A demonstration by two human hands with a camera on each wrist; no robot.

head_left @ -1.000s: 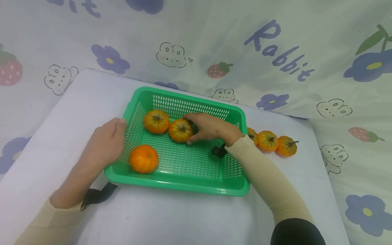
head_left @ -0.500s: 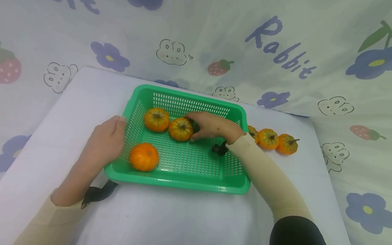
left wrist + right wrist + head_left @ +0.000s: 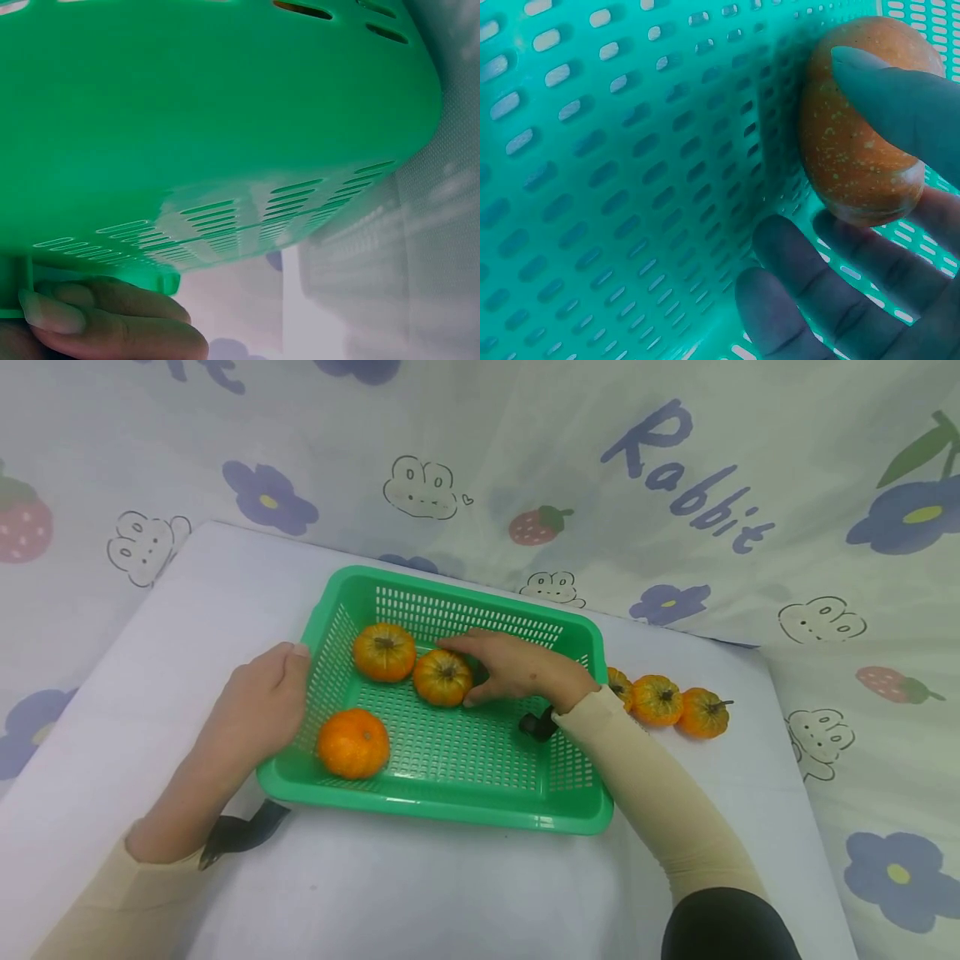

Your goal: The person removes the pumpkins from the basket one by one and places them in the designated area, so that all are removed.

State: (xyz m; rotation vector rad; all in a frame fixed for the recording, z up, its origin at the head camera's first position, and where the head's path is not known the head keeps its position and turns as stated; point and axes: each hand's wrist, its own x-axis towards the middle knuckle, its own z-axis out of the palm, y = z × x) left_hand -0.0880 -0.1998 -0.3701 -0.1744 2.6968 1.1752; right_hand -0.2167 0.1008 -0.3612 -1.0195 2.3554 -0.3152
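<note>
In the head view my left hand [image 3: 258,706] grips the left rim of a green plastic basket [image 3: 435,810]; the left wrist view has its fingertips [image 3: 56,311] tucked under that rim. Inside the basket, my right hand [image 3: 517,664] is at a small ribbed orange pumpkin [image 3: 442,678], its fingers loosely spread. The right wrist view puts the thumb [image 3: 892,97] across this pumpkin, while several fingers lie apart from it near the basket wall. A second ribbed pumpkin [image 3: 384,653] sits just left of it, and a smoother orange pumpkin [image 3: 352,744] rests in the near left corner.
Several small pumpkins [image 3: 657,701] stand in a row right of the basket, one partly hidden by the rim and sleeve. A white cloth [image 3: 420,893] covers the table. Behind hangs a printed curtain [image 3: 480,468]. Black camera straps [image 3: 243,835] show at the wrists.
My right hand's fingers have straightened a little and shifted left along the far side of the pumpkin. The left hand, basket and pumpkins keep their places; the head view has tilted slightly.
</note>
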